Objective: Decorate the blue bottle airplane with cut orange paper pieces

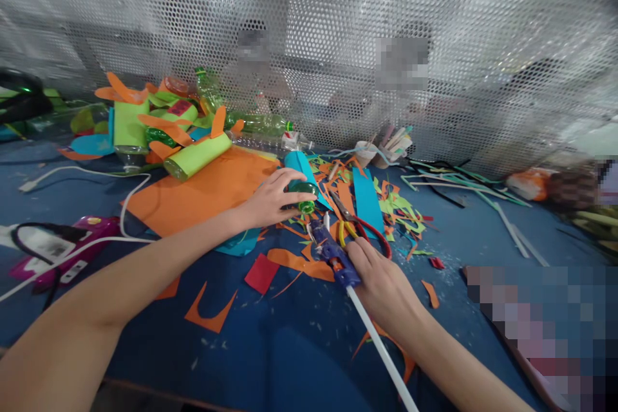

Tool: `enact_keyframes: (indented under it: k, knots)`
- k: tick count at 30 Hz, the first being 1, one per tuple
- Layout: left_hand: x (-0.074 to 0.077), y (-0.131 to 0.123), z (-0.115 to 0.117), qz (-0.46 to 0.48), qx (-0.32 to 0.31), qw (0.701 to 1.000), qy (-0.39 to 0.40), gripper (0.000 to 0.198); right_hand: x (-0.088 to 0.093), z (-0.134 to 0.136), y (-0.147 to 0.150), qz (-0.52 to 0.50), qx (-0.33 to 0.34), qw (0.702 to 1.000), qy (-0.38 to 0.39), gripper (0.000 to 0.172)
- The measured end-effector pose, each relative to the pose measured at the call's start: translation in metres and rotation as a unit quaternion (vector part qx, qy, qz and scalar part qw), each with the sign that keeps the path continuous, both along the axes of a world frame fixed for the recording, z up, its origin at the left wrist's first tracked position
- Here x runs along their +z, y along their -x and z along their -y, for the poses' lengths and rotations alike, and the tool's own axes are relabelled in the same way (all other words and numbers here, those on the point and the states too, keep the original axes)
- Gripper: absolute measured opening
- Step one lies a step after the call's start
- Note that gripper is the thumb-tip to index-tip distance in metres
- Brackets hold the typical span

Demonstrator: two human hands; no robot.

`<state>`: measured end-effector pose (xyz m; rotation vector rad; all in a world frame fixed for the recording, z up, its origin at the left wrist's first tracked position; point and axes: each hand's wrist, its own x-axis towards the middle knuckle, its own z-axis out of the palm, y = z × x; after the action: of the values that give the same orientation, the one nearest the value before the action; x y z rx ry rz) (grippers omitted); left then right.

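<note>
My left hand (277, 196) is wrapped round a green bottle (305, 196) whose neck points toward me; blue paper (298, 164) covers its far part. In my right hand (374, 270) is a dark blue glue gun (333, 254), its nozzle near the bottle neck and a long white glue stick (381, 351) sticking out of its back. Just beyond the right hand lie scissors (356, 226) with red and yellow handles. Orange, green and blue paper scraps (398, 209) surround them. Beside the left hand is a large orange sheet (193, 199).
Paper-wrapped bottles (197, 156) stand and lie at the back left. A magenta power strip (91, 244) with cables is at the left. Cups with pens (396, 145) stand by the perforated metal screen (328, 45). A blurred flat object (545, 322) lies at the right.
</note>
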<state>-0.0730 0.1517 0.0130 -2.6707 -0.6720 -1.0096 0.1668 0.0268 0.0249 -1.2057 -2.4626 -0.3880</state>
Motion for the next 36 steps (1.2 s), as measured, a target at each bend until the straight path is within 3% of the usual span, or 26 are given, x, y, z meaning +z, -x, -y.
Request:
enact_keyframes:
  k: [9, 12, 14, 17, 19, 25, 29, 32, 34, 36]
  knots:
    - [-0.001, 0.001, 0.000, -0.010, 0.004, 1.000, 0.002, 0.035, 0.001, -0.001, -0.007, -0.003, -0.004, 1.000, -0.001, 0.014]
    - [-0.001, 0.001, 0.000, -0.013, 0.004, 1.000, 0.004, 0.035, 0.008, -0.001, -0.012, -0.001, 0.001, 1.000, 0.008, 0.010]
    - [-0.002, 0.002, 0.000, -0.012, 0.003, 1.000, 0.003, 0.034, 0.016, -0.001, -0.022, 0.014, -0.031, 0.999, 0.022, 0.011]
    - [-0.004, 0.003, -0.001, -0.017, 0.005, 1.000, -0.002, 0.032, 0.023, -0.003, -0.048, 0.045, -0.139, 0.989, 0.034, 0.019]
    - [-0.005, 0.004, -0.002, -0.020, 0.008, 1.000, -0.005, 0.032, 0.019, -0.007, -0.072, 0.062, -0.169, 0.982, 0.057, 0.020]
    - [-0.009, 0.003, -0.004, -0.020, 0.002, 1.000, -0.003, 0.033, -0.013, -0.027, -0.139, 0.112, -0.211, 0.961, 0.138, 0.030]
    - [-0.010, 0.002, -0.004, -0.021, 0.004, 1.000, -0.005, 0.034, -0.019, -0.034, -0.160, 0.116, -0.178, 0.962, 0.173, 0.039]
    - [-0.011, 0.002, -0.004, -0.021, 0.007, 1.000, -0.003, 0.034, -0.003, -0.026, -0.143, 0.145, -0.176, 0.964, 0.135, 0.045]
    - [-0.012, 0.002, -0.004, -0.022, 0.008, 1.000, -0.003, 0.034, 0.014, -0.017, -0.109, 0.133, -0.170, 0.972, 0.088, 0.029]
    - [-0.014, 0.002, -0.003, -0.025, 0.010, 1.000, -0.003, 0.034, 0.028, -0.009, -0.064, 0.106, -0.087, 0.985, 0.101, 0.021]
